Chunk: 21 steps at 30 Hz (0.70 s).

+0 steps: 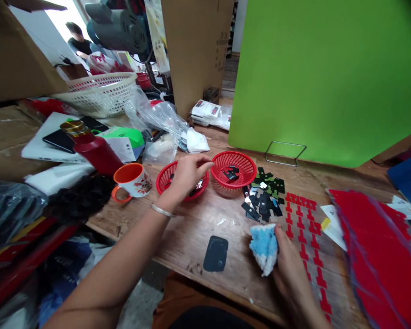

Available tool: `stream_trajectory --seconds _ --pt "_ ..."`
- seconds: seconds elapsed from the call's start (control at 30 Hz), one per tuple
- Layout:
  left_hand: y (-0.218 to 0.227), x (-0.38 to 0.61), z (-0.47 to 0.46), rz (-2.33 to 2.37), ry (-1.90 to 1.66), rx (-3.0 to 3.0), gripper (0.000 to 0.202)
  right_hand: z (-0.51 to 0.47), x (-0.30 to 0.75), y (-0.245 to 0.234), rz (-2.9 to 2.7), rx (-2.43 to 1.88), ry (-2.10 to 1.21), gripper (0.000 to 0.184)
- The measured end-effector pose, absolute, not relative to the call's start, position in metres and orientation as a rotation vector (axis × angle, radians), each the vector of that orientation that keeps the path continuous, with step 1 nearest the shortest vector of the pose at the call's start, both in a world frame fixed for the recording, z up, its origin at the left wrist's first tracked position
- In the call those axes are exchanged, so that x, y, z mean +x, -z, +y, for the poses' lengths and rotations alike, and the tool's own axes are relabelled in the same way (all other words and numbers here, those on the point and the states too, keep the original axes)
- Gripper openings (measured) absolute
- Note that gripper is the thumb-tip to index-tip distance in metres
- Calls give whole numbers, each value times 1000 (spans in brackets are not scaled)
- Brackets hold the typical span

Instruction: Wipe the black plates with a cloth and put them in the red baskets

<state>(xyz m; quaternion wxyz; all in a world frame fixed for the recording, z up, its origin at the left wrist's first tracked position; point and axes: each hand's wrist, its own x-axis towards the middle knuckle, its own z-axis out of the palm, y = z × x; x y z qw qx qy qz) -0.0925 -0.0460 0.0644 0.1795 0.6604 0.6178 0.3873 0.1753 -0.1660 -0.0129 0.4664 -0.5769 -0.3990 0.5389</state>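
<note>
a blue-and-white cloth [264, 246] is gripped in my right hand [288, 258], near the dark pieces [265, 205] heaped on the tabletop [187, 235]. my left hand [192, 172] is over the left red basket [162, 179]; i cannot tell whether it pinches anything. a mug [132, 179] stands beside that basket.

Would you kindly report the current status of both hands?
Left hand over left red basket, partly hiding it. Right hand gripping cloth. Dark pieces heaped beyond cloth.

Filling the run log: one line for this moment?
left hand: over left red basket | right hand: holding blue-white cloth | table: black parts, red pieces
</note>
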Motion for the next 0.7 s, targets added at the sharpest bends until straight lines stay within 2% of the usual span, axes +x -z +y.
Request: stream_trajectory --seconds 0.13,0.23,0.43,0.6,0.63,0.7 --pt "-36 -131 -24 2104 -482 1885 17 -171 170 9 -734 -1368 -1512 26" --pt "-16 -138 -18 2108 -369 1834 17 -171 166 10 -731 -1345 -1560 26" --pt "-9 -135 -22 2056 -565 1764 12 -171 163 6 -793 -1342 -1595 28" --pt "-38 -128 -53 1806 -1394 1282 28 -171 167 8 -910 -1375 -1468 28" --pt "-43 -121 -63 1695 -1472 1141 32 -170 167 10 -950 -1392 -1415 29" --pt "-46 -101 -85 1511 -1412 925 39 -167 165 13 -1033 -1413 -1323 33"
